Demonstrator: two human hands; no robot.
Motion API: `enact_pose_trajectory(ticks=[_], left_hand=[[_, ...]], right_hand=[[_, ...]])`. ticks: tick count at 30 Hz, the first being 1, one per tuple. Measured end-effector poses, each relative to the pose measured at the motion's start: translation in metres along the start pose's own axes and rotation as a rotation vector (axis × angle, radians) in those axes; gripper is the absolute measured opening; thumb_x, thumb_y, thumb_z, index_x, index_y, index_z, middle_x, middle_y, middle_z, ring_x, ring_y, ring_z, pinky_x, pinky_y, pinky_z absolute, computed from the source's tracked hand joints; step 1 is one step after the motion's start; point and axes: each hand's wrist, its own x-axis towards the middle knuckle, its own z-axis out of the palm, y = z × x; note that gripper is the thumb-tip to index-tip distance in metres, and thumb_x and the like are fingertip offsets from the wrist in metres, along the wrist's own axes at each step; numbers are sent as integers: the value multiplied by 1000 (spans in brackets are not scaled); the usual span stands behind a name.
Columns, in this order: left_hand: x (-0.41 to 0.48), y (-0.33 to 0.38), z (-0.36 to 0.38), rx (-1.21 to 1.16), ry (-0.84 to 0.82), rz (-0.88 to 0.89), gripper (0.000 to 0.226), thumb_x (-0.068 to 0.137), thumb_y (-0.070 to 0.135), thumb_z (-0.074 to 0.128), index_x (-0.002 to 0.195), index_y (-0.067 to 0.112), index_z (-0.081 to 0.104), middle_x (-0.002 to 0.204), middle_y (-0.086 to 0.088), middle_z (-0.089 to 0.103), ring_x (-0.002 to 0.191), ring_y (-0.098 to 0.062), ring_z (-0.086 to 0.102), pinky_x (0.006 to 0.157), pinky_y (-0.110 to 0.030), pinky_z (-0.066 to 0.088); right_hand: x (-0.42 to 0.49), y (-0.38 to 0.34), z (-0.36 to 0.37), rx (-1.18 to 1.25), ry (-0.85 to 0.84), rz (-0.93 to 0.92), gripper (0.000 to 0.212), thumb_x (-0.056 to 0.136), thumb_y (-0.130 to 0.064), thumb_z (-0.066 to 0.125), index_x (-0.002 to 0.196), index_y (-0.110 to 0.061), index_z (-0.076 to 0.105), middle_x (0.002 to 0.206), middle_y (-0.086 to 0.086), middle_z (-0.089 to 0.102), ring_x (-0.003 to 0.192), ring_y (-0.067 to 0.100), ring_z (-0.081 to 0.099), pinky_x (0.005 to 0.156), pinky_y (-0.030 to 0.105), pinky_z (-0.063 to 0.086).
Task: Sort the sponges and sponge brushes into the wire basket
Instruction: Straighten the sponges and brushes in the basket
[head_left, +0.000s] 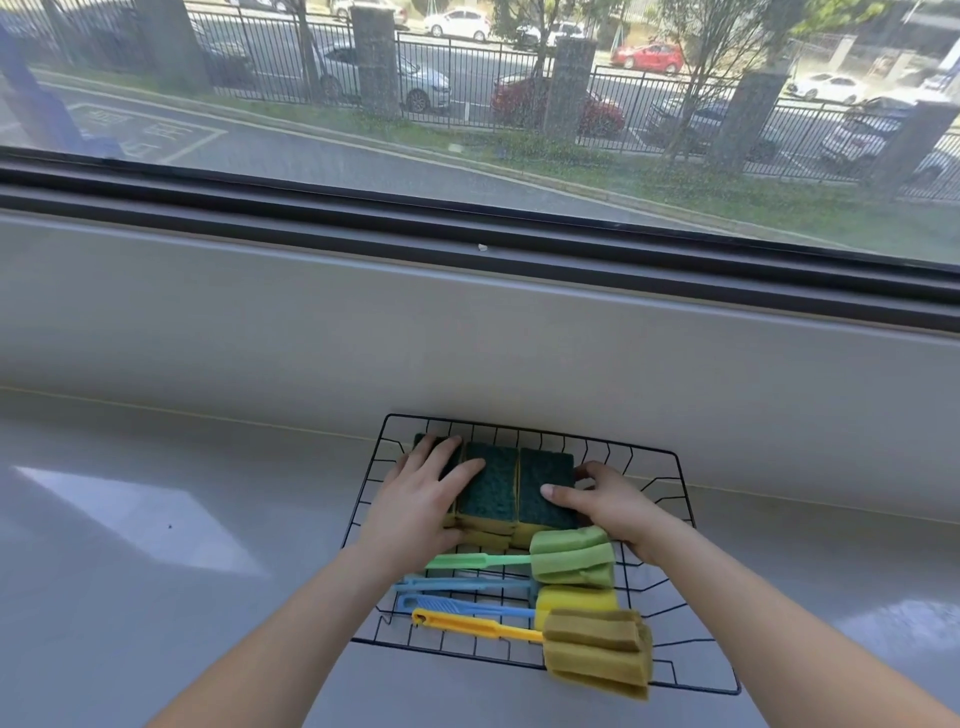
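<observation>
A black wire basket (655, 457) stands on the grey counter. Green-topped yellow sponges (491, 488) lie side by side in its far half. My left hand (423, 499) rests flat on the left sponges with straight fingers. My right hand (608, 499) touches the rightmost sponge (545, 475), thumb on its top and fingers curled at its right side. Sponge brushes lie across the near half: a green one (571, 556), a blue-handled one with a yellow head (574, 600), another blue handle (457, 605), and a yellow-handled one with an olive head (597, 654) hanging over the near rim.
The grey counter (171, 545) stretches left and right of the basket. A low grey wall (467, 332) and a dark window frame (467, 228) rise just behind the basket. A street with cars shows through the glass.
</observation>
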Motion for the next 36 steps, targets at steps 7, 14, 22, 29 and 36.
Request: enact_pose_trajectory(ticks=[7,14,22,29,36], left_hand=[[-23,-28,-16,-60,60,-111,94,73,48,77,151,24,29,155,-6,31,143,-26,26,117,-43,30],[-23,-40,-21,-88,17,-84,65,85,36,71,144,26,46,155,-2,39,143,-23,32,117,-39,25],[-20,-36,-15,164,-22,-34,77,70,37,79,136,21,42,140,-10,48,128,-30,46,109,-43,38],[-10,-39,-9,317,27,45,59,61,33,81,108,15,50,107,-12,63,101,-32,61,107,-49,40],[-15,-51,-13,142,51,-16,56,61,41,82,107,24,54,115,-2,61,108,-25,58,112,-53,33]], right_hand=[[4,5,-5,80,9,-29,90,75,-66,74,144,-16,46,137,8,60,104,20,66,93,41,57],[4,4,3,111,36,-45,84,80,-55,76,147,-16,42,120,-3,56,86,4,62,57,15,47],[8,4,3,86,38,-52,86,81,-53,76,148,-12,41,140,9,57,93,9,62,69,22,50],[8,5,3,67,28,-35,87,81,-54,76,148,-13,40,128,3,58,90,7,62,63,19,48],[7,1,4,60,17,-21,84,80,-54,77,146,-12,43,107,-9,61,89,7,64,60,17,49]])
